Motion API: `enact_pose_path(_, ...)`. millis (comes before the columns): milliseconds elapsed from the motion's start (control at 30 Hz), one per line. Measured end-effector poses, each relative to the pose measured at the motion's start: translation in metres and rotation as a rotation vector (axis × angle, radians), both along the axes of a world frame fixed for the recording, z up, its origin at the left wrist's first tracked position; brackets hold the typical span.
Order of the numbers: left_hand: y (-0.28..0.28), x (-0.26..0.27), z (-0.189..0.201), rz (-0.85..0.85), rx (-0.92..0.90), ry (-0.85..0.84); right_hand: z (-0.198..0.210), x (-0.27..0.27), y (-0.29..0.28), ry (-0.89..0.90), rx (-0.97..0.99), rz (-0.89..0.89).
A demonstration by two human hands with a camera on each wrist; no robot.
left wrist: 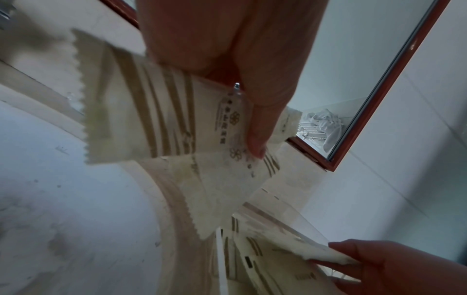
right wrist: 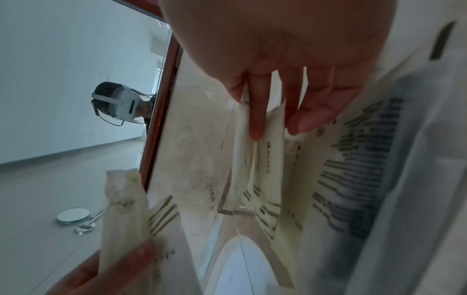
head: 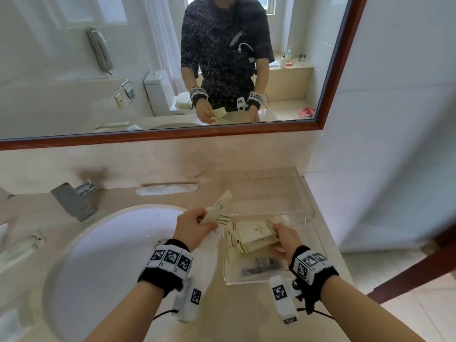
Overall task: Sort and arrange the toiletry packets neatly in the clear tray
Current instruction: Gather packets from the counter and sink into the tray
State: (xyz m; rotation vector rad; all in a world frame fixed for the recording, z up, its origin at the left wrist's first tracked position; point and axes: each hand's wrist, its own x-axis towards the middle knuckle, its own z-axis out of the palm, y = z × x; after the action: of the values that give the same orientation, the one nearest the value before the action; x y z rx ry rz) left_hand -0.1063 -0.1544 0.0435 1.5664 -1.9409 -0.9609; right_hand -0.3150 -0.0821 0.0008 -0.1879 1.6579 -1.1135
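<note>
My left hand (head: 207, 222) grips a small fan of cream toiletry packets with gold stripes (head: 219, 209), lifted over the counter just left of the clear tray (head: 271, 280). In the left wrist view the fingers (left wrist: 257, 137) press those packets (left wrist: 151, 111) against the palm. My right hand (head: 278, 234) is inside the tray and pinches the edge of a cream packet (head: 256, 234) on top of a loose pile. The right wrist view shows that packet (right wrist: 240, 151) held between thumb and index finger (right wrist: 255, 123). A dark-printed sachet (head: 259, 266) lies at the tray's near end.
A white sink basin (head: 111, 255) and a chrome faucet (head: 74, 201) are to the left. Long packets (head: 22, 248) lie on the counter's far left, another (head: 167, 188) by the backsplash. A framed mirror (head: 172, 134) hangs ahead. A wall stands right of the tray.
</note>
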Motion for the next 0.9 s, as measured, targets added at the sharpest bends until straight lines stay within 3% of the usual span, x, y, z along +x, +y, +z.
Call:
enact_pose_path(233, 0.002, -0.008, 0.000, -0.013, 0.026, 0.063, -0.003, 0.005, -0.002, 0.095, -0.064, 0.034)
enact_pose_path(333, 0.003, -0.006, 0.002, -0.011, 0.016, 0.066, -0.004, 0.010, -0.005, -0.050, -0.138, -0.051)
enact_pose_path(433, 0.003, -0.002, 0.002, -0.003, 0.003, 0.063, -0.002, 0.017, -0.008, -0.166, -0.184, -0.020)
enact_pose_path(700, 0.003, -0.002, 0.000, -0.026, 0.000, 0.076, -0.006, 0.004, -0.006, 0.269, -0.026, 0.200)
enact_pose_path(900, 0.004, -0.017, 0.000, -0.070, 0.020, 0.086, -0.012, -0.011, 0.005, 0.171, -0.061, 0.064)
